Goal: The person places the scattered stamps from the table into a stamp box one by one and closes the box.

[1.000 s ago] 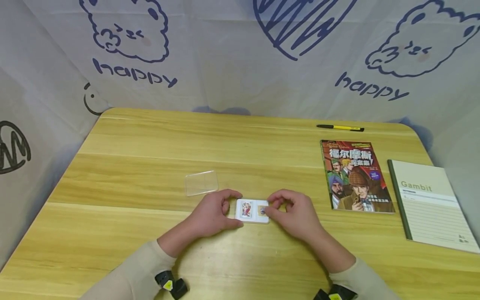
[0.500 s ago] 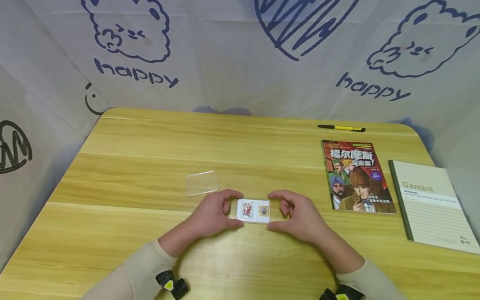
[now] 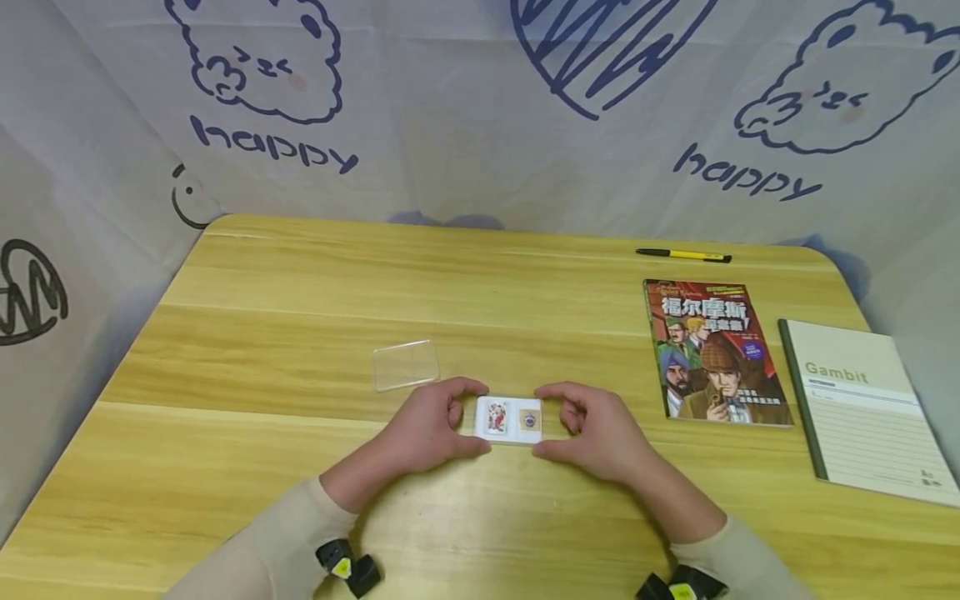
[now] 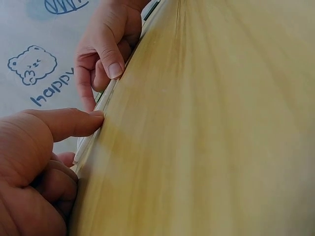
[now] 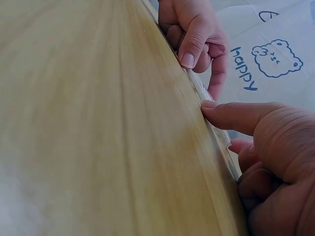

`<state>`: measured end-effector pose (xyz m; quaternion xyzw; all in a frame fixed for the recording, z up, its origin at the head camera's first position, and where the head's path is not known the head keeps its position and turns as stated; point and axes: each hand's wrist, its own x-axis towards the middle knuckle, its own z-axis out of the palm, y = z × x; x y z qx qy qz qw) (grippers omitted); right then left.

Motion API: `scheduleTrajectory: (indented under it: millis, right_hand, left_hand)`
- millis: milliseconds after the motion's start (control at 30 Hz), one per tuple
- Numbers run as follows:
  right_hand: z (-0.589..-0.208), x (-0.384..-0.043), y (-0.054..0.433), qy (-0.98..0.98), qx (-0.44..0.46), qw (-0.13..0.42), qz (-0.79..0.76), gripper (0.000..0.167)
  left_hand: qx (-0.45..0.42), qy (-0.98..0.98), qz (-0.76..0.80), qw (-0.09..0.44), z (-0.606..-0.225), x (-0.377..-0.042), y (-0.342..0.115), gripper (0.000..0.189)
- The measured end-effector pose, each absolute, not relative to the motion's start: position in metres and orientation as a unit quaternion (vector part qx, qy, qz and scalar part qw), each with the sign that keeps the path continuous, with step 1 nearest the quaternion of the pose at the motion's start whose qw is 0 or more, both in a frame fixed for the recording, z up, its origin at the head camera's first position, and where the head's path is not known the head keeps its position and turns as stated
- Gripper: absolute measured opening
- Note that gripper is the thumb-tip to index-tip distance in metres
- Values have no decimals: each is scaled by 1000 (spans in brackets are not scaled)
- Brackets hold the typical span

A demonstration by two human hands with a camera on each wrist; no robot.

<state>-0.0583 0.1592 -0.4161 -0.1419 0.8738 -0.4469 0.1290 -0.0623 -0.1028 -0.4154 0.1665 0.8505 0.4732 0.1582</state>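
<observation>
A small shallow white case point(image 3: 513, 422) lies flat on the wooden table with two compartments side by side. Its left compartment holds a colourful miniature playing card point(image 3: 497, 417); the right one holds a tan piece with a dark emblem point(image 3: 529, 420). My left hand point(image 3: 429, 427) pinches the left end, forefinger at the far edge and thumb at the near edge. On the right end, my right hand point(image 3: 596, 432) grips the same way, its thumb at the near corner. From low down, the left wrist view shows the case's thin edge point(image 4: 104, 102) between both hands.
A clear plastic lid point(image 3: 406, 367) lies just beyond the left hand. To the right are a comic-style book point(image 3: 716, 358) and a Gambit notebook point(image 3: 870, 412). A yellow and black pen point(image 3: 683, 256) lies near the table's back edge, before a printed cloth point(image 3: 450, 125).
The right thumb has come off the tan piece in the right compartment and moved to the case's near corner. The left hand keeps its hold.
</observation>
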Motion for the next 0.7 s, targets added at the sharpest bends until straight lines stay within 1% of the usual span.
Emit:
scheduleTrajectory:
  millis: [233, 433, 567, 700]
  right_hand:
    - [-420, -60, 161, 879, -145, 123, -437, 58]
    - [-421, -61, 162, 876, -149, 121, -443, 59]
    - [-419, -60, 161, 873, -148, 123, -449, 59]
    - [-418, -60, 161, 874, -146, 123, -447, 59]
  left_hand:
    - [168, 851, 474, 153, -415, -63, -102, 62]
    - [155, 836, 503, 154, -414, -63, -109, 60]
    - [146, 832, 515, 146, -410, -64, -123, 60]
    - [136, 837, 516, 120, -405, -69, -144, 61]
